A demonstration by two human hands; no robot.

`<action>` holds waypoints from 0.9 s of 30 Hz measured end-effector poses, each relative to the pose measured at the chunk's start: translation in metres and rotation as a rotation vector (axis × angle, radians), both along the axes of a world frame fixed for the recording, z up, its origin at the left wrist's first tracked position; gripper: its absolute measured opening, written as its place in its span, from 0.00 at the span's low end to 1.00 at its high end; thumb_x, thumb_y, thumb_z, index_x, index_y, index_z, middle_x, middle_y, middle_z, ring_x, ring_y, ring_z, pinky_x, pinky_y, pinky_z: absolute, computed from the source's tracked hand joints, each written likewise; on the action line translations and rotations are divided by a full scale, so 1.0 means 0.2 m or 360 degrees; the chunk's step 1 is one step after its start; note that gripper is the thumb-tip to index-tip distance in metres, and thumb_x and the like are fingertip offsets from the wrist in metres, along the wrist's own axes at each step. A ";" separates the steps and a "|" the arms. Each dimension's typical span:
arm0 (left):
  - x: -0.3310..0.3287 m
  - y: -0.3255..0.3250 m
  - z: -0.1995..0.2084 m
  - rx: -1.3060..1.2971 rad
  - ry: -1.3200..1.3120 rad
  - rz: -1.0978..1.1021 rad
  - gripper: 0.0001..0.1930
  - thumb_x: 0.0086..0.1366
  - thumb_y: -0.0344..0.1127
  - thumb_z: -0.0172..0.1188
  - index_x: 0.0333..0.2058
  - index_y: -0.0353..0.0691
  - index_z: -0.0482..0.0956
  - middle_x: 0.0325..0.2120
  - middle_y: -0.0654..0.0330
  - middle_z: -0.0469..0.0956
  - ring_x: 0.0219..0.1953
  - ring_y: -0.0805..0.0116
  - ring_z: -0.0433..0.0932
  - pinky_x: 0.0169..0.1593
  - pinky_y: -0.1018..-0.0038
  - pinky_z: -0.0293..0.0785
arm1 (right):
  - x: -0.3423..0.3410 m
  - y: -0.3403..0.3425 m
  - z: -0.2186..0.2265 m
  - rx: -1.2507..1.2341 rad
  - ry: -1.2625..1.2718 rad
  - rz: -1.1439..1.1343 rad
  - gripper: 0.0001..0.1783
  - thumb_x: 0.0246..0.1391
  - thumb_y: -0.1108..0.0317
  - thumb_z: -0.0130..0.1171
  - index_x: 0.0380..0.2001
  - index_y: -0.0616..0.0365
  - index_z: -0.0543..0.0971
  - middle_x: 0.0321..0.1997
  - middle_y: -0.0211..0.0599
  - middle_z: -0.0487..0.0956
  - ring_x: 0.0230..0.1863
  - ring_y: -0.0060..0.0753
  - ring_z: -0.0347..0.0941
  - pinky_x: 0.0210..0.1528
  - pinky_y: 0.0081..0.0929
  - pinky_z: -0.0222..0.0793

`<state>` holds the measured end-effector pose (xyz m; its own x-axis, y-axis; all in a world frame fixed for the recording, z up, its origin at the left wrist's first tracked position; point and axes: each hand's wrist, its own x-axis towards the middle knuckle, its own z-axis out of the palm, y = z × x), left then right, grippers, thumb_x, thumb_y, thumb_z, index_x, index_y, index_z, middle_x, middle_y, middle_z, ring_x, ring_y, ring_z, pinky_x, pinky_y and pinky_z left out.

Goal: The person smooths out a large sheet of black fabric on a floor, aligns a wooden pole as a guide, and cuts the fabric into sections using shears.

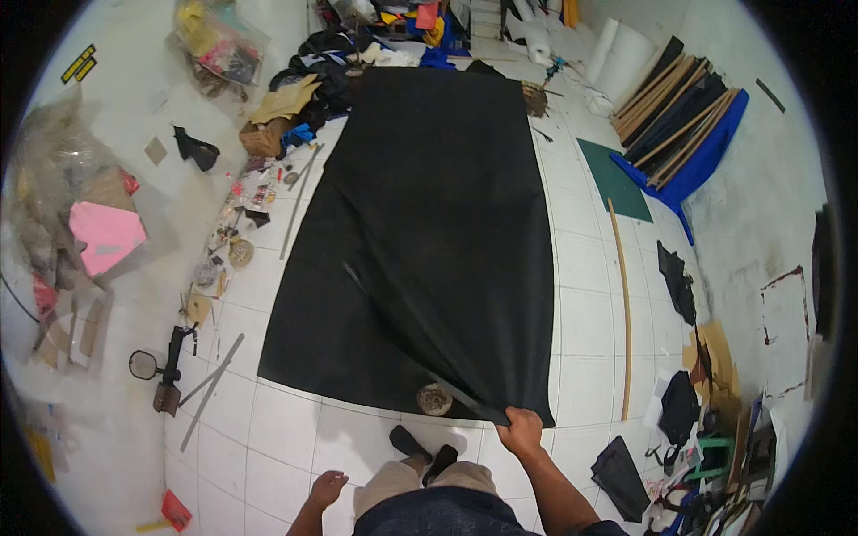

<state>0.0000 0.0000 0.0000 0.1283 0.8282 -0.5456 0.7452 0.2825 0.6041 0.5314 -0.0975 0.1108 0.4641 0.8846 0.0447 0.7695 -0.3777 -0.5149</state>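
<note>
A large sheet of black material (447,196) lies spread lengthwise on the floor in front of me. My right hand (520,431) is closed on its near right edge. From that grip a raised fold, with a narrow dark grey band along it, runs diagonally to the far left across the sheet; whether the band is a separate strip I cannot tell. A round brownish weight-like object (435,399) rests by the sheet's near edge, left of my right hand. My left hand (329,489) hangs low beside my leg, away from the sheet, loosely bent with nothing visible in it.
On the white tiles at left lie flat grey bars (213,391) and scattered small items. A long wooden stick (621,308) and a green mat (615,179) are at right. Cloth is piled at the far end (326,67). Fabric rolls (675,116) lean by the right wall.
</note>
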 end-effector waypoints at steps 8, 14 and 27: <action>-0.06 -1.15 -0.76 -0.0544 0.0419 -0.0544 0.23 0.61 0.55 0.60 0.42 0.41 0.82 0.40 0.49 0.82 0.46 0.51 0.80 0.50 0.61 0.76 | 0.47 -1.47 -0.94 -0.0421 -0.0288 0.0023 0.18 0.32 0.74 0.64 0.33 0.58 0.76 0.35 0.47 0.74 0.42 0.55 0.69 0.48 0.53 0.60; 0.27 -0.04 -1.75 0.0360 0.0694 -0.0965 0.29 0.60 0.45 0.64 0.56 0.36 0.72 0.48 0.44 0.76 0.52 0.44 0.73 0.56 0.55 0.70 | 0.63 -1.50 -2.20 -0.0431 -0.0480 -0.0022 0.21 0.41 0.70 0.65 0.42 0.59 0.79 0.46 0.46 0.77 0.55 0.50 0.70 0.67 0.58 0.53; 2.07 0.84 -2.64 0.1282 0.0870 -0.1543 0.34 0.63 0.57 0.49 0.67 0.51 0.63 0.69 0.51 0.57 0.71 0.51 0.53 0.74 0.51 0.37 | 0.90 -1.55 -3.20 -0.0987 -0.0429 -0.0444 0.20 0.48 0.66 0.60 0.46 0.55 0.81 0.54 0.38 0.80 0.62 0.43 0.70 0.69 0.58 0.51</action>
<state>0.4147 0.1674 -0.5287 0.7579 0.6396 -0.1287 0.6349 -0.7684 -0.0801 0.7111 -0.4066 -0.5290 0.7193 0.6349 -0.2819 0.6720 -0.7388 0.0509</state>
